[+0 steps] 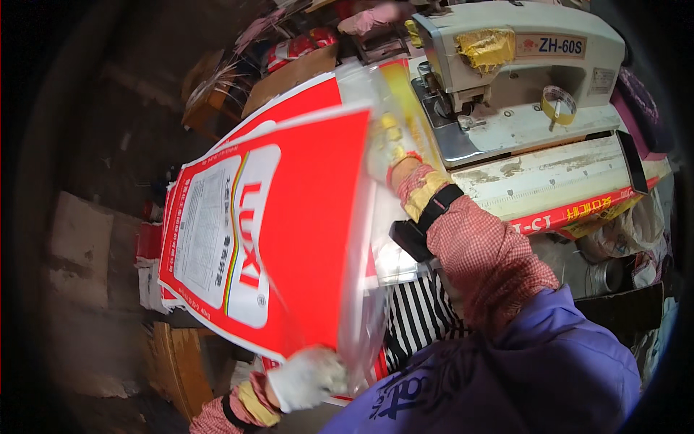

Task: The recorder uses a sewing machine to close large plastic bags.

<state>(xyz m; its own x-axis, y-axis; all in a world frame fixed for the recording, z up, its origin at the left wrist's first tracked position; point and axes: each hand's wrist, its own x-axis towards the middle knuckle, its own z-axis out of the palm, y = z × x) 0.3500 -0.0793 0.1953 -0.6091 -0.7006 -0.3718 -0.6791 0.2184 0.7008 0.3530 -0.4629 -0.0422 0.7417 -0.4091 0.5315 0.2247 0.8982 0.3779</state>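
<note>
A large red-and-white printed sack [303,217] slants in front of me with a clear plastic liner [359,289] along its right edge. My left hand [309,377], in a white glove, is closed on the sack's near corner. At the far right corner my right hand [387,148], in a pale glove with yellow fingertips, has its fingers curled at the sack's edge and liner; they are slightly blurred. Beneath the held sack lies a stack of similar sacks [311,95]. To the right of my right hand stands a grey-white industrial sewing machine [524,54].
A roll of tape [558,105] rests on the machine. Before it, a worn white board with a ruler scale [542,173] covers part of the worktop. Wooden furniture [181,362] stands below left, and cardboard [289,78] lies behind the sacks. Black-and-white striped cloth [419,318] is near my body.
</note>
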